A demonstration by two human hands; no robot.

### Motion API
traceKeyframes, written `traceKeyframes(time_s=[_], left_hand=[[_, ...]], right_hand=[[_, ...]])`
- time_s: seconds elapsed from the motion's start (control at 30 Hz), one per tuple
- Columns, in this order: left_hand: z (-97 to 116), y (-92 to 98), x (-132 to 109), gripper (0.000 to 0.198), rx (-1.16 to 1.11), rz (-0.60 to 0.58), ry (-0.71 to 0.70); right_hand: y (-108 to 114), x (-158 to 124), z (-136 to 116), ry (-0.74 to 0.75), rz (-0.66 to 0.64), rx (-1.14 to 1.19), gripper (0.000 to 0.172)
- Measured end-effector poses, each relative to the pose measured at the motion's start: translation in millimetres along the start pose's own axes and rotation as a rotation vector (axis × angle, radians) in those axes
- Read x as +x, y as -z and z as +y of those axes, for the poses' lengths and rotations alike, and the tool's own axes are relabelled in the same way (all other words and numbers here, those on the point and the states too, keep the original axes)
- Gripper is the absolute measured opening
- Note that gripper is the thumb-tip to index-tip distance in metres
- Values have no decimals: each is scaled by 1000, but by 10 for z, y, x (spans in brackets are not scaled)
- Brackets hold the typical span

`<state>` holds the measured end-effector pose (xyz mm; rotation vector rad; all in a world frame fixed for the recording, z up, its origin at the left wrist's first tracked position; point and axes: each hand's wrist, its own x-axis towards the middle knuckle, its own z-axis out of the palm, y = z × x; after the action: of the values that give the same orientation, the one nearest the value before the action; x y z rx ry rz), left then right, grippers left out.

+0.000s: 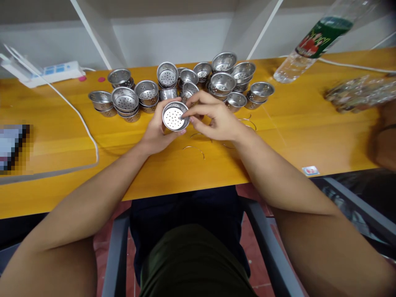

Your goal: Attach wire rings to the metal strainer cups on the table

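My left hand (157, 134) is wrapped around a small round metal strainer cup (175, 117), its perforated bottom facing me. At the cup's right rim is my right hand (215, 115), index fingertip over the inside and thumb close to the outer edge. Whether anything small sits between those fingertips is hidden. Below the hands, a thin curved wire (194, 148) lies on the table, with several similar wires partly behind my right wrist. Just beyond my hands stand several more strainer cups (125, 99), many of them stacked.
A white power strip (58, 72) and its cable lie on the yellow table (55, 144) at left, near a pixelated device (12, 146). At right stand a clear bottle (309, 51) and a clear plastic bag (361, 93); another person's arm (385, 136) is beside it.
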<state>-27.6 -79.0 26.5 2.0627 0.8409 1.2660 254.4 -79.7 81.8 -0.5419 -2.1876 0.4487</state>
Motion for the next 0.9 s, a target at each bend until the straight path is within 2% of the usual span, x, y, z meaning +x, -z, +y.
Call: traceKeyframes(time_s=[0.1, 0.2, 0.4, 0.53, 0.6, 0.63, 0.7, 0.73, 0.8, 0.83, 0.9], left_hand=[[83, -6, 2, 116, 1, -22, 30], [74, -7, 1, 113, -25, -37, 24], [-111, -8, -46, 113, -143, -26, -29], [-101, -15, -92, 106, -230, -59, 12], [-73, -12, -104, 105, -250, -77, 33], [-62, -6, -107, 105, -248, -84, 43], [-48, 11, -110, 101, -230, -92, 57], [-44, 23, -110, 97, -220, -92, 59], [-35, 49, -111, 88, -204, -87, 55], [-26, 62, -112, 83, -198, -85, 52], [7, 86, -115, 73, -183, -95, 46]], right_hand=[[-44, -19, -22, -8, -67, -44, 29], [-59, -33, -7, -10, -107, -61, 32], [11, -18, 76, 45, -82, 44, 44], [16, -14, 45, 18, -94, 56, 39], [56, -7, 53, -5, -66, 42, 44], [107, 0, 76, -13, -25, 24, 50], [287, 9, 177, -7, 157, -47, 62], [417, 6, 258, 6, 301, -110, 67], [737, -33, 469, 40, 675, -264, 71], [912, -74, 589, 49, 804, -354, 70], [1249, -202, 819, -32, 897, -502, 47]])
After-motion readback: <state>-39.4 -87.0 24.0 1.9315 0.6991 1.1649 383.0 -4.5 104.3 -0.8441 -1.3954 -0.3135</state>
